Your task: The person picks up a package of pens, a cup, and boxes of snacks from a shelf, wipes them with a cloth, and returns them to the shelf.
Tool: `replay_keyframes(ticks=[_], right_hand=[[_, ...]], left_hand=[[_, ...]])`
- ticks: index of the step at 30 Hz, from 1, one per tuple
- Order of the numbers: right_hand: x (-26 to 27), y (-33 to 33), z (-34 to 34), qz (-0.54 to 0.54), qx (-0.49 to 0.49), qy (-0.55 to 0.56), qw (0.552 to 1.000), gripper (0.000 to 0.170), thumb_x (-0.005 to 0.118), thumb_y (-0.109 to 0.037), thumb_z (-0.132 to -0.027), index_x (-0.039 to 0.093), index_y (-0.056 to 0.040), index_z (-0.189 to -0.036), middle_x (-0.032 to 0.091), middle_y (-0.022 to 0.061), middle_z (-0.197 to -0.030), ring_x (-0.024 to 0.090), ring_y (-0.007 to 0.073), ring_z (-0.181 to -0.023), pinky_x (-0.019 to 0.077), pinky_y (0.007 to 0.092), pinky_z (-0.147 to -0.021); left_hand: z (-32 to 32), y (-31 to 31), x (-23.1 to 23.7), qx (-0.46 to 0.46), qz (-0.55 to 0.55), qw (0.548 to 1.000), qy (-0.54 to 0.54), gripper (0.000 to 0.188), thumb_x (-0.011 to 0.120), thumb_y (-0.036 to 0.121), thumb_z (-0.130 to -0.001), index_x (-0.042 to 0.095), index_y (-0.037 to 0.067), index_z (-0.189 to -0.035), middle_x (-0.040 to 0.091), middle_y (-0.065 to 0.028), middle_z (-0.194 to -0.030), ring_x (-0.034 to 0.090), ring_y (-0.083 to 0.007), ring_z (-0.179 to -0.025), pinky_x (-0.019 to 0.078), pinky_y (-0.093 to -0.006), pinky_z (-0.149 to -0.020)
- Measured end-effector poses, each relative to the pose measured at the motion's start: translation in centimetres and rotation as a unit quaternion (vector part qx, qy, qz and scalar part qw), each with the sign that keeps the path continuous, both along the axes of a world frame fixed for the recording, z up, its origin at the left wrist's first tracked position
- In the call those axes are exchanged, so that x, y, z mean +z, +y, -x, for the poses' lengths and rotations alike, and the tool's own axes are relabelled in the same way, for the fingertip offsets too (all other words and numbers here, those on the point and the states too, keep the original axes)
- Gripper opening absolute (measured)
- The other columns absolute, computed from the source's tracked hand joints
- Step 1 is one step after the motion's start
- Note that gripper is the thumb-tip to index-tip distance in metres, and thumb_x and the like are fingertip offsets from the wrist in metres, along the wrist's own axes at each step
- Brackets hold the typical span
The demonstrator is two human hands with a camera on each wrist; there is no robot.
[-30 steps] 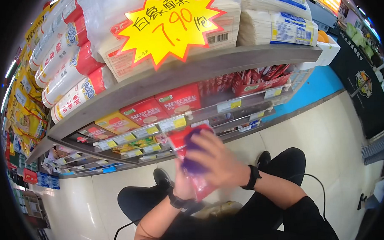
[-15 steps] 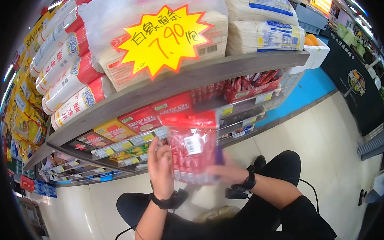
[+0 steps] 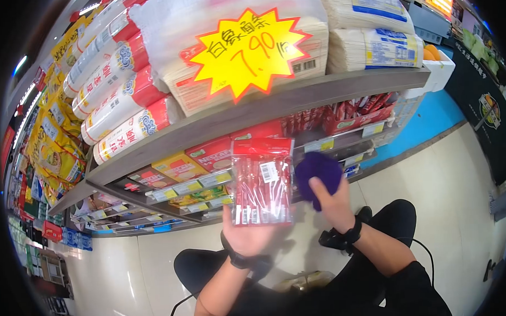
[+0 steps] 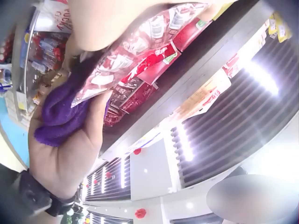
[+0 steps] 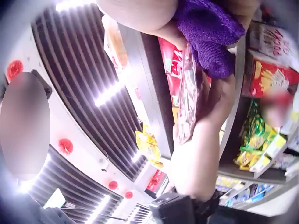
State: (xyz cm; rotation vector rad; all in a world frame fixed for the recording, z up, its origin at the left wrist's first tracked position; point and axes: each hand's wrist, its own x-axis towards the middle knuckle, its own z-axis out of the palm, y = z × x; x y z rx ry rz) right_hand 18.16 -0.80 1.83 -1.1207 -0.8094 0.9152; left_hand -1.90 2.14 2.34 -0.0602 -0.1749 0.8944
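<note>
A clear packet of red stick sachets [image 3: 263, 185], with a red header and a white barcode label, stands nearly upright in front of the shelf. My left hand [image 3: 249, 236] holds it from below and behind, so most of its fingers are hidden. To its right, my right hand [image 3: 334, 206] grips a bunched purple cloth [image 3: 319, 178], thumb on top. In the left wrist view the cloth [image 4: 63, 116] lies folded in the right palm beside the packet [image 4: 135, 46]. The right wrist view shows the packet [image 5: 188, 100] edge-on against the left hand [image 5: 219, 102].
Nescafe boxes [image 3: 211, 154] and a red box of sachets [image 3: 360, 112] line the shelf behind price tags. Above, noodle packs and a yellow price sign [image 3: 249, 53] sit on the top board [image 3: 262, 99]. My bent knees [image 3: 397, 222] are below, over the tiled floor [image 3: 449, 179].
The right hand has moved off the packet to the right with the purple cloth, after wiping motions across it. The left hand has shifted under the packet, whose barcode side now faces me.
</note>
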Motion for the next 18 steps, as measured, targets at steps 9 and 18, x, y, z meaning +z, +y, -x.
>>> replay_keyframes(ticks=[9,18], right_hand=[[1.2,-1.0,0.9,-0.211,0.218,-0.526,0.795,0.068,0.077,-0.015,-0.075,0.054,-0.0125,-0.139,0.042,0.0183,-0.151,0.038,0.0429,-0.139,0.0345,0.0535,-0.114],[2.8,-0.2,-1.2,-0.199,0.101,-0.583,0.781,0.065,0.072,-0.020,-0.078,0.054,-0.0218,-0.141,0.043,0.0176,-0.151,0.040,0.0414,-0.138,0.0393,0.0516,-0.110]], left_hand=[[-0.2,-1.4,-4.3,-0.064,-0.083,0.977,0.187,0.060,0.042,0.042,-0.099,0.038,0.011,-0.150,0.048,-0.0143,-0.144,0.046,-0.0344,-0.135,0.0397,-0.0555,-0.108],[-1.4,-1.9,-2.6,-0.073,-0.117,0.948,0.286,0.060,0.041,0.033,-0.103,0.024,0.012,-0.157,0.033,-0.0109,-0.157,0.041,-0.0309,-0.140,0.0347,-0.0536,-0.115]])
